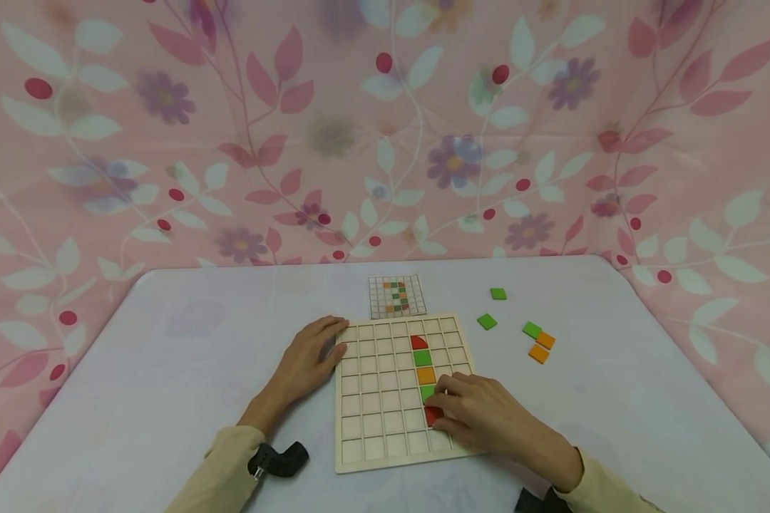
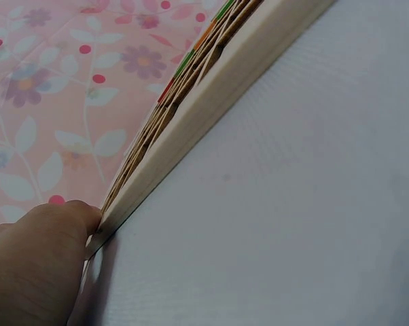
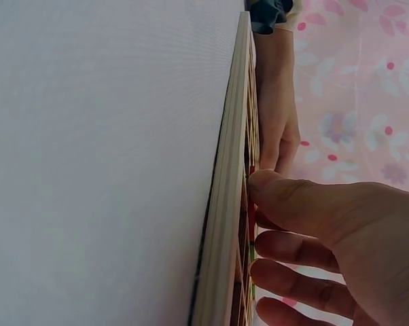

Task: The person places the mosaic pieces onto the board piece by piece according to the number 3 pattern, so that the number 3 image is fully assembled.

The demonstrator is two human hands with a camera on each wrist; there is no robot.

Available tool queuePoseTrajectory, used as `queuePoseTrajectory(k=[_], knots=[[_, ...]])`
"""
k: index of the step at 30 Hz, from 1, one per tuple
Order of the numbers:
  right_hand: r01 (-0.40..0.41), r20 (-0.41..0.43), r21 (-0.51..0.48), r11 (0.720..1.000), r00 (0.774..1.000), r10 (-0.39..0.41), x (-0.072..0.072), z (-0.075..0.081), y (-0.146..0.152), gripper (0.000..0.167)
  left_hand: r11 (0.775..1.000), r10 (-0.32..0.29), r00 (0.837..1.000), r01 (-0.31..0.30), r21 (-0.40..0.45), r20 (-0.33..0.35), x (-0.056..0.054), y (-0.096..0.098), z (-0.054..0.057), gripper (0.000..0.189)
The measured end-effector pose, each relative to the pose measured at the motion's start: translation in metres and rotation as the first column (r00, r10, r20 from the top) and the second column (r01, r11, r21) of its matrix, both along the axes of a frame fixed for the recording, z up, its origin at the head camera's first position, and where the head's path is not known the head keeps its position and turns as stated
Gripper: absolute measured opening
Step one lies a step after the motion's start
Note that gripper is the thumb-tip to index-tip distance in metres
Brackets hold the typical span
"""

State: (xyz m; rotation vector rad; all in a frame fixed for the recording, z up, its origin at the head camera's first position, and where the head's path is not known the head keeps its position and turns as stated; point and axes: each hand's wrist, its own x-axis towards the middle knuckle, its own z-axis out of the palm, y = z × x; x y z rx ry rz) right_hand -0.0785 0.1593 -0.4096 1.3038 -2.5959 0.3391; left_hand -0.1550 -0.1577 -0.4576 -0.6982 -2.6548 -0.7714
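Note:
A pale wooden grid board (image 1: 372, 405) lies on the table, with a column of coloured tiles in its cells. From the top run a red rounded tile (image 1: 419, 343), a green tile (image 1: 422, 358), an orange tile (image 1: 426, 375), a second green tile (image 1: 426, 392) and a lower red tile (image 1: 430, 416). My right hand (image 1: 488, 417) pinches that lower red tile at its cell; the thumb (image 3: 293, 200) touches its edge. With fairly straight fingers, my left hand (image 1: 304, 360) rests against the board's upper left corner. Its thumb (image 2: 45, 251) touches the side; the other fingertips are partly hidden.
Behind the board lies a printed pattern card (image 1: 396, 296) with a small coloured grid. Loose green tiles (image 1: 487, 321) and orange tiles (image 1: 539, 353) are scattered to the right. A pink floral cloth (image 1: 334, 142) hangs behind the white table (image 1: 167, 370).

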Motion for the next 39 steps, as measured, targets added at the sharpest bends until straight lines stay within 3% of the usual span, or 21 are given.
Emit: queuePoseTrajectory(k=[15, 24, 29, 39], knots=[[0.056, 0.112, -0.04, 0.998, 0.992, -0.051, -0.007, 0.004, 0.008, 0.013, 1.0, -0.007, 1.0, 0.007, 0.007, -0.003, 0.0, 0.001, 0.002, 0.043], [0.127, 0.052, -0.074, 0.989, 0.991, -0.123, -0.024, 0.007, 0.027, 0.015, 1.0, -0.009, 1.0, 0.009, 0.005, -0.006, 0.0, 0.002, 0.003, 0.042], [0.211, 0.044, -0.057, 0.976, 0.977, -0.208, -0.032, 0.01, 0.037, 0.019, 1.0, -0.015, 1.0, 0.015, 0.013, -0.014, -0.001, 0.002, 0.002, 0.042], [0.306, 0.05, -0.072, 0.949, 0.952, -0.302, -0.049, 0.01, 0.058, 0.025, 1.0, -0.009, 1.0, 0.009, 0.013, -0.013, 0.0, 0.0, 0.001, 0.042]])
